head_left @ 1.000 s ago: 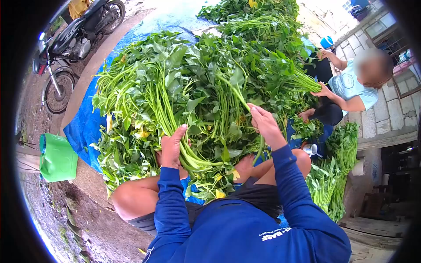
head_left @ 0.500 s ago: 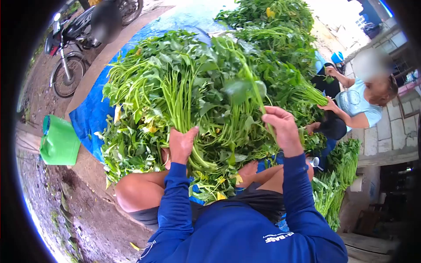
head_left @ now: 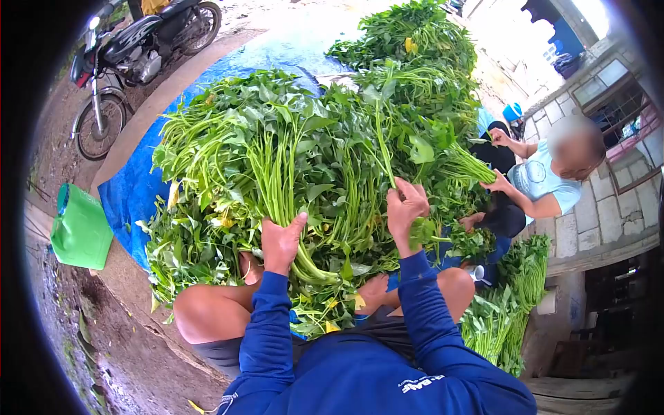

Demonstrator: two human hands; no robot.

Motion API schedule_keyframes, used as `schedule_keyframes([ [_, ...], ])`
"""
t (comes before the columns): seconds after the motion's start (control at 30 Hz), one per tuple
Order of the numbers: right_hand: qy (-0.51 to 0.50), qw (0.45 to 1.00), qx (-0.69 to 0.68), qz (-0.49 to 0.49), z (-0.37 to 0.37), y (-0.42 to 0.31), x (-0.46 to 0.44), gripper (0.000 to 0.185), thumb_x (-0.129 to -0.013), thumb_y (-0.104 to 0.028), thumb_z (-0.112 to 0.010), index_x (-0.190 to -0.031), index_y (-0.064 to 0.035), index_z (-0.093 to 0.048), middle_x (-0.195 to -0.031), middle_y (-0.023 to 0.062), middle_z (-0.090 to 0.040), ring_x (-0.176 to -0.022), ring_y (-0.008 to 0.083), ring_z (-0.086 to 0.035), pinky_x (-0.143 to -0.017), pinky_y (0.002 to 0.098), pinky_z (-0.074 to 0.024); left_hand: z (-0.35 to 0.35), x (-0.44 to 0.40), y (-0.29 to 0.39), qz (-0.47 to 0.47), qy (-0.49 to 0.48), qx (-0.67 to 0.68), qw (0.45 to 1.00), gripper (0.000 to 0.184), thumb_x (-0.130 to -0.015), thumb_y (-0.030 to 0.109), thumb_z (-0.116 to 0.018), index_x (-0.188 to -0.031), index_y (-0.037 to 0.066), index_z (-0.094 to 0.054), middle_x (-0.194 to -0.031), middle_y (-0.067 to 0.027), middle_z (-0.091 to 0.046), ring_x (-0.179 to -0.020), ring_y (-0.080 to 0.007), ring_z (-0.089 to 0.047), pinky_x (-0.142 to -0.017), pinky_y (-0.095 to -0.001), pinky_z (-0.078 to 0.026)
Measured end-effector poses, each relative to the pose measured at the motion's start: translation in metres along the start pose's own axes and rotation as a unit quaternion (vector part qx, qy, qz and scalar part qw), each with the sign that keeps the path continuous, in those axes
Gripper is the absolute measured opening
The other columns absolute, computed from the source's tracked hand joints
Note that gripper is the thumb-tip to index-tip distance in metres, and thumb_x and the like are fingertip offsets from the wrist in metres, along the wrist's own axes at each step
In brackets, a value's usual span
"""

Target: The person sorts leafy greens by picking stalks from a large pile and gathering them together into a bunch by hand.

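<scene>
My left hand [head_left: 281, 243] is closed around the lower stems of a bunch of leafy greens [head_left: 275, 176], which fans upward with its leaves at the far end. To the right, my right hand [head_left: 407, 213] pinches a single leafy stem [head_left: 382, 142] that points up and away. A small leafy piece [head_left: 420, 234] shows just below that hand; whether it belongs to the same stem I cannot tell. Under and around both hands spreads a large heap of cut greens [head_left: 339, 187], with some yellow leaves among them.
A blue tarp [head_left: 135, 197] lies beneath the heap. At left are a green container [head_left: 81, 228] and a parked motorcycle [head_left: 131, 62]. On the right a person in a light blue shirt [head_left: 546, 176] holds another bunch [head_left: 467, 164]. More greens [head_left: 522, 290] lie near my right knee.
My right hand has moved left, closer to the bunch, with its stem now more upright. The left hand keeps its grip. The whole view has shifted slightly.
</scene>
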State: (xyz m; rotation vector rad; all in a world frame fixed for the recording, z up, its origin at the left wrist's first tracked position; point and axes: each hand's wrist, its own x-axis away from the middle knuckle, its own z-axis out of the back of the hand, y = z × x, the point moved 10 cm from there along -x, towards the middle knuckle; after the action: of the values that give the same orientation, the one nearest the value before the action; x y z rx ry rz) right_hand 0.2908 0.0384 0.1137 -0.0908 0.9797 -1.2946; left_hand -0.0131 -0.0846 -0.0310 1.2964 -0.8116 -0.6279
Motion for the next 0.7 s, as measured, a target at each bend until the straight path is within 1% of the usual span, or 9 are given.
schedule_keyframes([
  [0.2,-0.055,0.995,0.031,0.082,-0.029,-0.051,0.041,0.029,-0.085,0.0,-0.072,-0.113,-0.0011,-0.08,-0.088,0.0185,-0.07,-0.08,0.0338,-0.067,-0.07,0.042,-0.0534,-0.013,0.001,0.003,0.018,-0.016,0.069,0.997,0.055,-0.086,0.032,-0.091,-0.117,-0.007,-0.068,-0.106,-0.0155,-0.077,-0.091,-0.0214,-0.071,-0.085,-0.0362,-0.057],
  [0.23,-0.113,0.989,-0.027,0.09,-0.041,-0.06,0.057,0.03,-0.085,-0.001,-0.075,-0.115,-0.0018,-0.08,-0.091,0.0173,-0.072,-0.08,0.0273,-0.068,-0.07,0.0386,-0.0529,-0.016,0.004,0.006,0.045,-0.043,0.079,0.995,0.052,-0.087,0.031,-0.091,-0.116,-0.007,-0.071,-0.106,-0.0132,-0.077,-0.09,-0.019,-0.071,-0.083,-0.035,-0.057],
  [0.33,-0.287,0.914,-0.275,-0.075,-0.106,-0.026,0.128,0.035,-0.091,-0.009,-0.078,-0.125,-0.0008,-0.077,-0.105,0.0085,-0.078,-0.092,0.0111,-0.068,-0.082,0.0259,-0.0541,-0.03,-0.005,-0.047,0.076,-0.045,0.239,0.967,0.052,-0.089,0.035,-0.09,-0.119,-0.004,-0.071,-0.104,-0.0096,-0.077,-0.083,-0.0174,-0.07,-0.077,-0.0333,-0.057],
  [0.43,-0.411,0.846,-0.271,-0.204,-0.123,-0.021,0.158,0.038,-0.097,-0.015,-0.076,-0.13,0.0022,-0.073,-0.11,0.0068,-0.078,-0.095,0.0109,-0.068,-0.088,0.0235,-0.0535,-0.041,0.007,-0.058,0.172,-0.103,0.312,0.929,0.048,-0.091,0.039,-0.087,-0.115,0.001,-0.071,-0.1,-0.0068,-0.075,-0.079,-0.0154,-0.071,-0.071,-0.0324,-0.059],
  [0.5,-0.426,0.841,-0.263,-0.207,-0.133,-0.01,0.174,0.042,-0.1,-0.019,-0.073,-0.135,0.0039,-0.069,-0.106,0.0041,-0.077,-0.089,0.0084,-0.065,-0.081,0.0232,-0.0519,-0.042,0.01,-0.074,0.205,-0.125,0.314,0.919,0.046,-0.093,0.038,-0.086,-0.115,0.001,-0.07,-0.098,-0.0061,-0.074,-0.078,-0.0151,-0.071,-0.07,-0.0323,-0.06],
  [0.53,-0.431,0.834,-0.258,-0.229,-0.136,-0.005,0.183,0.042,-0.101,-0.02,-0.072,-0.136,0.0035,-0.069,-0.103,0.0032,-0.076,-0.087,0.0074,-0.064,-0.079,0.0234,-0.0511,-0.039,0.01,-0.081,0.223,-0.109,0.303,0.92,0.053,-0.093,0.038,-0.085,-0.124,0.0,-0.066,-0.101,-0.0068,-0.074,-0.077,-0.0156,-0.071,-0.069,-0.0317,-0.06],
  [0.57,-0.436,0.827,-0.254,-0.248,-0.14,0.0,0.19,0.042,-0.102,-0.02,-0.071,-0.136,0.0031,-0.068,-0.101,0.0023,-0.075,-0.085,0.0064,-0.063,-0.076,0.0235,-0.0504,-0.039,0.011,-0.082,0.218,-0.136,0.304,0.917,0.066,-0.09,0.039,-0.088,-0.131,-0.004,-0.059,-0.107,-0.0097,-0.074,-0.084,-0.018,-0.071,-0.077,-0.0329,-0.06],
  [0.63,-0.454,0.818,-0.242,-0.257,-0.145,-0.002,0.203,0.041,-0.103,-0.02,-0.069,-0.137,0.0026,-0.068,-0.098,0.0013,-0.075,-0.083,0.0061,-0.062,-0.074,0.0245,-0.0501,-0.014,0.005,-0.085,0.066,0.079,0.187,0.977,0.076,-0.086,0.036,-0.092,-0.136,-0.007,-0.053,-0.114,-0.0125,-0.073,-0.093,-0.0204,-0.071,-0.086,-0.0343,-0.059],
  [0.7,-0.476,0.816,-0.227,-0.236,-0.149,-0.009,0.215,0.039,-0.105,-0.021,-0.066,-0.137,0.0022,-0.068,-0.097,0.0013,-0.075,-0.082,0.0075,-0.063,-0.074,0.0261,-0.0512,-0.025,0.003,-0.084,0.061,0.002,0.162,0.985,0.066,-0.082,0.022,-0.093,-0.131,-0.006,-0.057,-0.112,-0.0116,-0.073,-0.094,-0.0198,-0.071,-0.087,-0.0343,-0.059],
])
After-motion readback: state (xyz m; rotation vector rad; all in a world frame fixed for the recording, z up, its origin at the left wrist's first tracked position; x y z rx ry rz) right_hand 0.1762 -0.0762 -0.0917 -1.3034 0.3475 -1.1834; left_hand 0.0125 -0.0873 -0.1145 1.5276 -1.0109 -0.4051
